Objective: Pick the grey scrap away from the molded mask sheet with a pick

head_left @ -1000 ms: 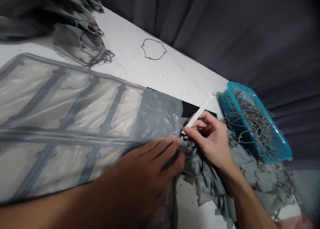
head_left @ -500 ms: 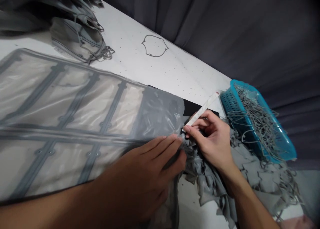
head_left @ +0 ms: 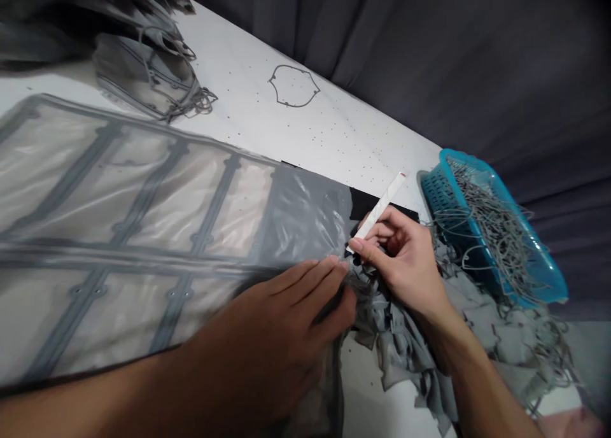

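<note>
My right hand (head_left: 405, 260) is closed around a slim white stick-like tool (head_left: 382, 205), tilted with its upper end pointing away to the right. Its dark lower tip meets the right edge of a grey sheet with clear rectangular windows (head_left: 305, 215). Just left of that tip, my left hand (head_left: 291, 317) lies on the sheet, fingers stretched out and fingertips pressing near the edge. Crumpled grey strips (head_left: 382, 323) hang beneath my right wrist. A black flat piece (head_left: 365, 202) shows under the sheet's right end.
A blue basket (head_left: 496, 234) full of thin grey trimmings stands at the right. One grey outline-shaped offcut (head_left: 294, 86) lies on the white table (head_left: 238, 75) among dark specks. Grey pieces (head_left: 147, 75) are heaped at the upper left. A dark curtain (head_left: 382, 43) hangs behind.
The white tool's upper end has shifted slightly left and stands a little steeper. My right hand has moved slightly left; my left hand stays put.
</note>
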A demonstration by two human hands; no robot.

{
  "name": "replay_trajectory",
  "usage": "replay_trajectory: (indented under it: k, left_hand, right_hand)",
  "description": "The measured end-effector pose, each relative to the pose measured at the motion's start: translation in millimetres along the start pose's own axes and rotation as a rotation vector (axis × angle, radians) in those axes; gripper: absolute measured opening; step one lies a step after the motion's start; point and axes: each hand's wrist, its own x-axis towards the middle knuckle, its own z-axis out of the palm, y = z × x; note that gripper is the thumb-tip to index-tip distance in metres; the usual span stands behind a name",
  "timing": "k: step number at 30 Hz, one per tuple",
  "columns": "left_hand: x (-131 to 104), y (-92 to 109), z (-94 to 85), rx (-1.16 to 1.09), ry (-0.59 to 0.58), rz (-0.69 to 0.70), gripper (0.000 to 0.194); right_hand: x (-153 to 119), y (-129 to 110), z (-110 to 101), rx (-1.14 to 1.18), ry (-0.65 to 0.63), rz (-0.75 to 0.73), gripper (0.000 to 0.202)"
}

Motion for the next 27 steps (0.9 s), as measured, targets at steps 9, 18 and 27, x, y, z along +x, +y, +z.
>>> replay_trajectory:
  k: [9, 18, 27]
  left_hand:
    - [1.3, -0.8, -0.9, 0.026, -0.013, 0.001, 0.049]
    - [-0.9, -0.6, -2.0, 0.024, -0.021, 0.005, 0.047]
    - [0.3, 1.2, -3.2, 0.055, -0.034, 0.01, 0.052]
  right_hand:
    - [1.1, -1.3, -0.6, 0.055, -0.012, 0.03, 0.042]
    - [1.3, -2.1, -1.9, 0.06, -0.027, 0.034, 0.041]
    - [0.9, -1.5, -5.5, 0.174, -0.057, 0.1, 0.043]
